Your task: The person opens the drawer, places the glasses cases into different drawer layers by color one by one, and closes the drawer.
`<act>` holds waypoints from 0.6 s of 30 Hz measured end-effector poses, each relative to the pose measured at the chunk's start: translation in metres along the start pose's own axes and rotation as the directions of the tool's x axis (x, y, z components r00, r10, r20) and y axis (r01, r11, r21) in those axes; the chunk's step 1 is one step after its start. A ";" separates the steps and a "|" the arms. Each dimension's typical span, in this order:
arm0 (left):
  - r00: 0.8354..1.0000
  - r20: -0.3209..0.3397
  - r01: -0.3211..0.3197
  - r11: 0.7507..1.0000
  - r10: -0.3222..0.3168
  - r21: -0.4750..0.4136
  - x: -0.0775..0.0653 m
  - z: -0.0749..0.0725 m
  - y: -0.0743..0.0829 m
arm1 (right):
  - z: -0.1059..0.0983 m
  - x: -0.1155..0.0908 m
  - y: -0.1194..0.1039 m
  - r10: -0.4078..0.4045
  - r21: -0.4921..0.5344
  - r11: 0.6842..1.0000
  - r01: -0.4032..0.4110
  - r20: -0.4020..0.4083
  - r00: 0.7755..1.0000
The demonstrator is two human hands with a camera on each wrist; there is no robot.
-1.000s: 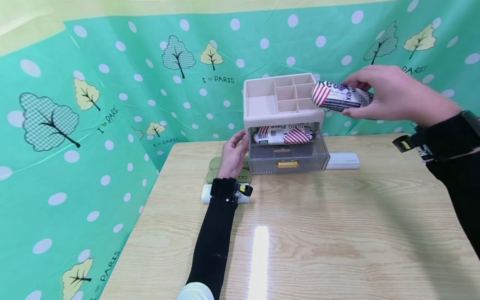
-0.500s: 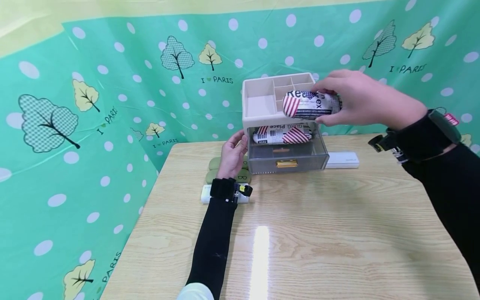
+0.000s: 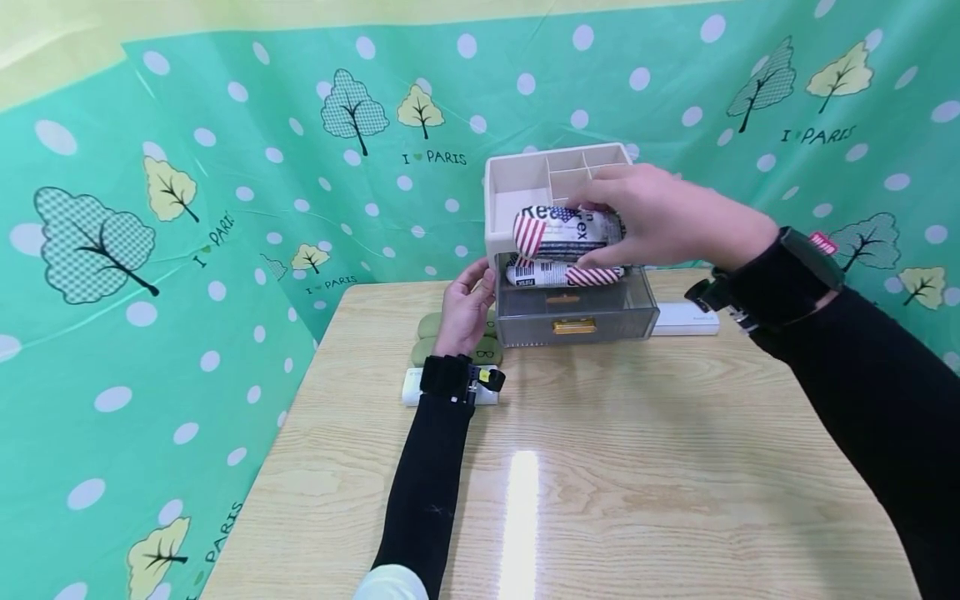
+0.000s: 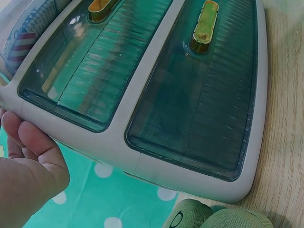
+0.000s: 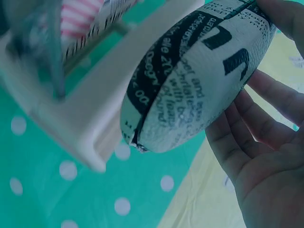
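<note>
My right hand (image 3: 660,212) grips a glasses case (image 3: 558,233) printed with newsprint and red stripes, in front of the organizer's opening. Its fingers and thumb pinch the case's end in the right wrist view, where a seam runs along the glasses case (image 5: 190,80). A second printed glasses case (image 3: 540,273) lies inside the opening, partly covered by the held one. The white desk organizer (image 3: 501,242) has a divided top tray and smoky clear drawers. My left hand (image 3: 467,312) holds its left side; the left wrist view shows bent fingers (image 4: 40,142) at the frame.
Two green glasses cases (image 3: 423,350) lie left of the organizer, partly behind my left wrist. A white box (image 3: 412,387) sits under that wrist, and another white box (image 3: 686,319) stands to the organizer's right. Patterned green cloth (image 3: 300,208) hangs behind the wooden table (image 3: 637,458).
My right hand has carried the printed glasses case leftward and down, from right of the organizer to the front of its opening. The left hand has stayed in place.
</note>
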State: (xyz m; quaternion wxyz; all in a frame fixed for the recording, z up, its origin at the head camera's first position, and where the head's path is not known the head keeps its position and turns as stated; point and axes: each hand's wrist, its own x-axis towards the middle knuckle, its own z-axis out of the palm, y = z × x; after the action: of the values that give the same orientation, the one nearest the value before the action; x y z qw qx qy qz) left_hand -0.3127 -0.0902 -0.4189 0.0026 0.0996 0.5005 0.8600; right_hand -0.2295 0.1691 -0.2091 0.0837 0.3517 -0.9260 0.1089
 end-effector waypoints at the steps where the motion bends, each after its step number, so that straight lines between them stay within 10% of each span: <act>1: 1.000 0.001 -0.001 1.000 0.001 -0.002 0.000 0.000 0.000 | 0.003 0.002 -0.002 -0.002 0.008 1.000 0.002 0.009 1.000; 18: 1.000 -0.016 0.020 0.999 -0.020 0.035 0.000 0.000 0.002 | 0.051 0.002 -0.004 0.010 0.057 0.998 -0.017 0.117 0.993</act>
State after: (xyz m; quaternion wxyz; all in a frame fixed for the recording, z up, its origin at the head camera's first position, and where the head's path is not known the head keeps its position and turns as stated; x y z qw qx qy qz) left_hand -0.3128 -0.0912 -0.4176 0.0055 0.0878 0.5164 0.8518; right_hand -0.2323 0.1512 -0.2572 0.0185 0.3535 -0.9281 0.1155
